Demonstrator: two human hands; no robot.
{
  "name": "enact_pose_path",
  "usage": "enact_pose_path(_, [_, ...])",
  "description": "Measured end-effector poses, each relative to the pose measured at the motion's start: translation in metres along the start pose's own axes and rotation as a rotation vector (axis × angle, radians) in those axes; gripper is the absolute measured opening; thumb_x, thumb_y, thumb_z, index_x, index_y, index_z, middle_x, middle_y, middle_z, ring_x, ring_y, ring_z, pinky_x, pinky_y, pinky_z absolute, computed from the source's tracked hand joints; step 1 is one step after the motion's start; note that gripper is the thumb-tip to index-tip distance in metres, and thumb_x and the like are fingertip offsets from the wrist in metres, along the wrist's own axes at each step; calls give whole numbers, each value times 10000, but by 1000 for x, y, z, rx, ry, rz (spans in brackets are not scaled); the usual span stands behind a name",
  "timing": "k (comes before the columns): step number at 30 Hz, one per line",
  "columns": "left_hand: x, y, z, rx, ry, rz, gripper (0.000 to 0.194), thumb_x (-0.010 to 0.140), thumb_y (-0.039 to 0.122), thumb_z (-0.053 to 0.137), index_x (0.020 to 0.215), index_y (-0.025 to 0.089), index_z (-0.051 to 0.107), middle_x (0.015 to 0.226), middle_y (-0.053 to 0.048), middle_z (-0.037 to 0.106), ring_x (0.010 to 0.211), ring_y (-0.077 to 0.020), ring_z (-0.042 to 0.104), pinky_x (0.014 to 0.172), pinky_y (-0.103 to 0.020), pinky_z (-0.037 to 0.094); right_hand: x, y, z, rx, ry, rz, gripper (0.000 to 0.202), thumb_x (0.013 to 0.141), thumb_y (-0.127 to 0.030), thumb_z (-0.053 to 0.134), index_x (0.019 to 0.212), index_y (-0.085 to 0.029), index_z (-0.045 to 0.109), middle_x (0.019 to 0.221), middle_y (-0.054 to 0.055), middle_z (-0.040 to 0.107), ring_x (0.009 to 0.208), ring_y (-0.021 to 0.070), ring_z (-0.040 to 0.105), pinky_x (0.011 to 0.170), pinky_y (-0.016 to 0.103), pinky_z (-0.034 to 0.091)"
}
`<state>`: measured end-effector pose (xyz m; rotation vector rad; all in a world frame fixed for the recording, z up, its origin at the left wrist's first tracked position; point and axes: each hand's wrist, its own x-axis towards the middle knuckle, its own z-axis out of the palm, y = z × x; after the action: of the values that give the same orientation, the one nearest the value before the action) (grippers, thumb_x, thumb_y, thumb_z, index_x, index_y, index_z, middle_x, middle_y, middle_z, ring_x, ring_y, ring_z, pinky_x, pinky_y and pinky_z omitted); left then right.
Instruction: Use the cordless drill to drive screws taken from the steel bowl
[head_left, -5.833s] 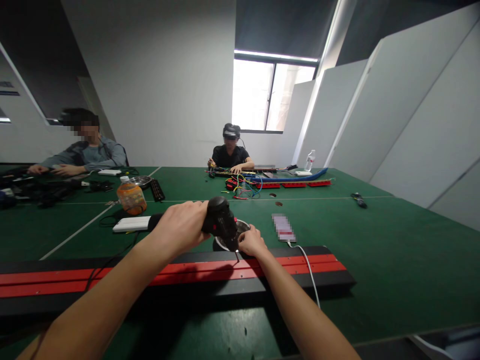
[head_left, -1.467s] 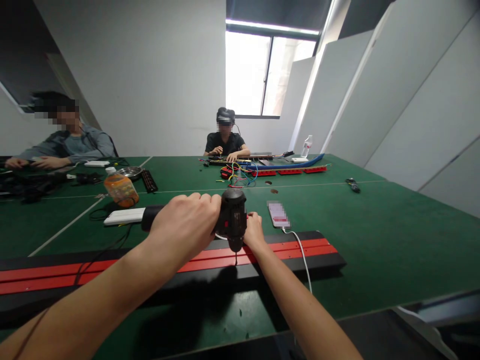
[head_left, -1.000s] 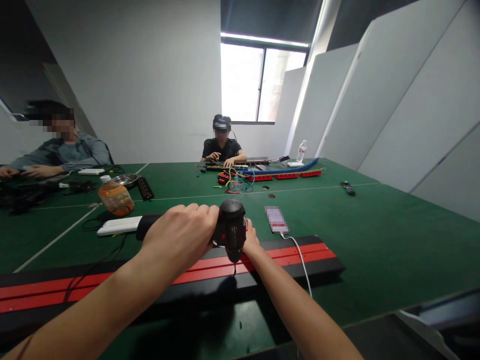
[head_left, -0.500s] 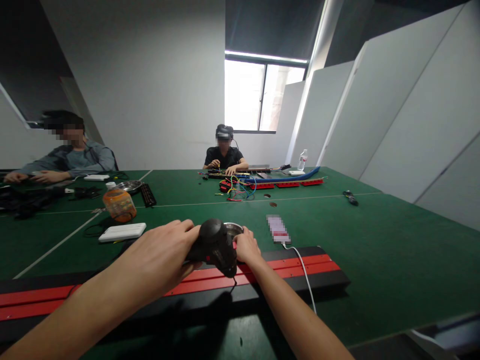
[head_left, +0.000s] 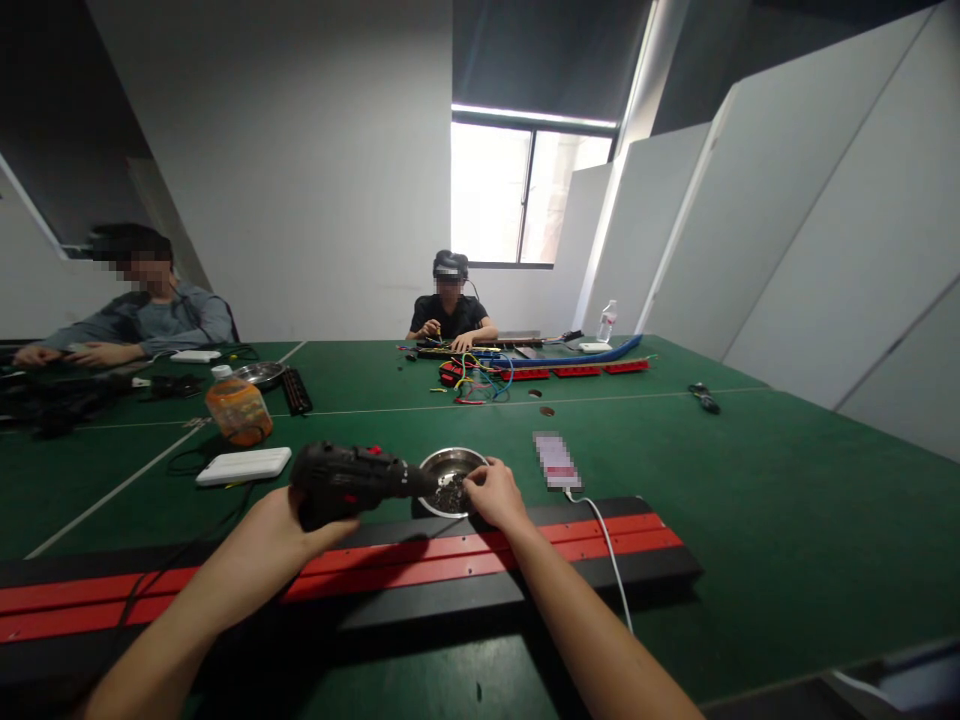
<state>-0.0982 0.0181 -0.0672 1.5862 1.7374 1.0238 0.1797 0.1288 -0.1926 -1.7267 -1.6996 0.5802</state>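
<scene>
One drill [head_left: 345,478], one phone [head_left: 557,460], two bottles [head_left: 238,410] [head_left: 607,322], two metal bowls [head_left: 454,460] [head_left: 259,374], two people [head_left: 169,315] [head_left: 448,313]

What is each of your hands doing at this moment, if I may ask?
Left hand: closed around the black power drill.
Right hand: fingers at the metal bowl; cannot tell whether they hold anything.

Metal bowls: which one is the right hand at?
The nearer bowl, just beyond the red-and-black bar, has the right hand at its rim; the other bowl sits behind the orange bottle.
</scene>
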Motion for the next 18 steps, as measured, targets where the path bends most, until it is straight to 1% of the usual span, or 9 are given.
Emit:
enact_pose_path(1, [0, -6, 4, 15, 5, -19, 414, 566, 495, 847, 831, 193, 747, 732, -44, 742, 695, -274, 664, 675, -344, 518, 1, 1, 1, 4, -1, 0, 205, 776, -324, 638, 855, -223, 798, 1375, 123, 566, 1259, 291, 545, 1040, 382, 419])
enact_pose_path(3, [-1, -15, 13, 32, -3, -45, 391, 644, 553, 788, 733, 181, 710, 626, -35, 692, 623, -250, 628, 613, -329, 497, 2, 3, 2, 10, -3, -3, 214, 780, -328, 638, 869, -224, 803, 1382, 128, 565, 1267, 293, 542, 1047, 387, 412])
enact_pose_path(4, [-2, -19, 17, -7, -15, -72, 402, 670, 569, 767, 685, 175, 687, 594, -35, 670, 599, -236, 615, 583, -315, 486, 2, 3, 2, 15, -3, -4, 216, 781, -328, 640, 873, -224, 805, 1378, 131, 569, 1267, 293, 543, 1049, 387, 410])
enact_pose_path(5, [-3, -22, 22, -74, -39, -110, 421, 690, 579, 752, 655, 168, 667, 582, -38, 659, 580, -222, 608, 556, -300, 477, 3, 4, 3, 21, -2, -4, 215, 780, -329, 643, 874, -224, 806, 1373, 133, 573, 1266, 292, 545, 1051, 387, 408])
enact_pose_path(7, [-6, -26, 30, -256, -97, -212, 442, 715, 583, 740, 661, 153, 650, 596, -46, 659, 554, -198, 606, 510, -274, 469, 3, 6, 3, 42, 1, 0, 209, 777, -331, 650, 865, -223, 805, 1370, 131, 576, 1265, 290, 547, 1055, 383, 403])
enact_pose_path(9, [-9, -29, 37, -435, -133, -323, 425, 727, 558, 753, 727, 146, 650, 627, -52, 669, 553, -188, 621, 487, -264, 485, 5, 7, 3, 80, 15, 11, 208, 781, -343, 651, 853, -219, 801, 1368, 127, 579, 1268, 284, 548, 1063, 375, 394])
enact_pose_path(11, [-10, -31, 42, -577, -124, -398, 382, 728, 499, 781, 800, 150, 644, 690, -60, 690, 593, -193, 654, 492, -272, 518, 6, 8, 3, 137, 36, 15, 213, 788, -362, 653, 832, -208, 795, 1348, 129, 593, 1267, 276, 552, 1068, 360, 386])
enact_pose_path(14, [-11, -36, 46, -719, -86, -423, 337, 726, 422, 806, 835, 156, 631, 750, -61, 705, 634, -189, 682, 513, -267, 544, 8, 10, 2, 232, 82, -5, 230, 795, -388, 664, 793, -188, 778, 1277, 141, 638, 1239, 264, 573, 1061, 340, 388])
enact_pose_path(18, [-12, -45, 51, -784, -144, -384, 357, 707, 434, 819, 787, 138, 636, 713, -61, 695, 585, -167, 664, 496, -239, 517, 9, 11, 3, 323, 185, -22, 265, 835, -400, 615, 770, -180, 748, 1183, 138, 688, 1146, 250, 621, 1035, 352, 408])
